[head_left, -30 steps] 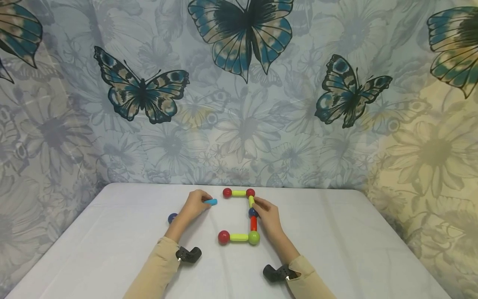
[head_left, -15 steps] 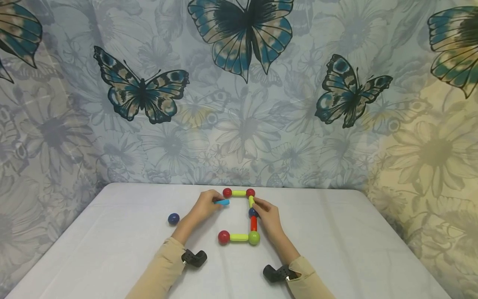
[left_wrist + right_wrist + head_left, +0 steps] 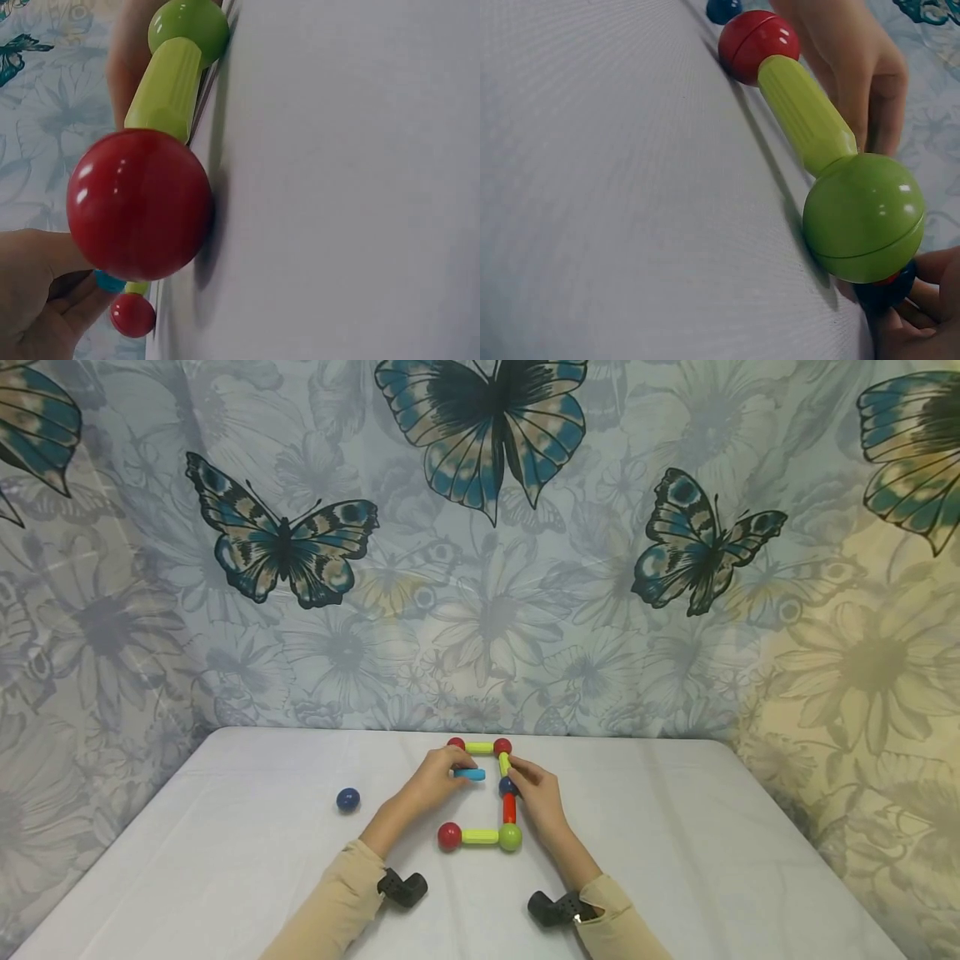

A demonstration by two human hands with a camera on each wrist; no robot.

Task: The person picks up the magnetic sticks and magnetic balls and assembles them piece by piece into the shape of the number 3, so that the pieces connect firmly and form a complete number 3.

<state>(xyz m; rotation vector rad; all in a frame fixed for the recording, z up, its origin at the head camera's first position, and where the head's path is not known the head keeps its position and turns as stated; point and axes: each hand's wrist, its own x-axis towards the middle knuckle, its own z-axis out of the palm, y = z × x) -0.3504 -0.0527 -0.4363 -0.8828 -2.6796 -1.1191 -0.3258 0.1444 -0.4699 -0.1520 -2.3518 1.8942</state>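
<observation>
My left hand [image 3: 431,783] pinches a light blue stick [image 3: 472,774], its free end pointing right. My right hand [image 3: 538,795] holds a dark blue ball [image 3: 507,786] on the right side of a three-sided frame of balls and sticks; the right wrist view shows fingers about this ball [image 3: 892,292]. Above the ball a yellow-green stick [image 3: 504,765] leads to a red ball [image 3: 502,746]. Below it a red stick [image 3: 509,810] runs to a green ball [image 3: 510,837]. A gap separates the light blue stick from the dark blue ball.
Another yellow-green stick [image 3: 480,748] forms the frame's far side, ending in a red ball [image 3: 456,743] partly behind my left hand. The near side has a yellow-green stick [image 3: 480,837] and red ball [image 3: 449,837]. A loose dark blue ball [image 3: 348,800] lies left on the white table [image 3: 225,843].
My left hand has moved right with the light blue stick, into the frame's open side toward the held ball. The loose blue ball has come fully into sight. My right hand stays put.
</observation>
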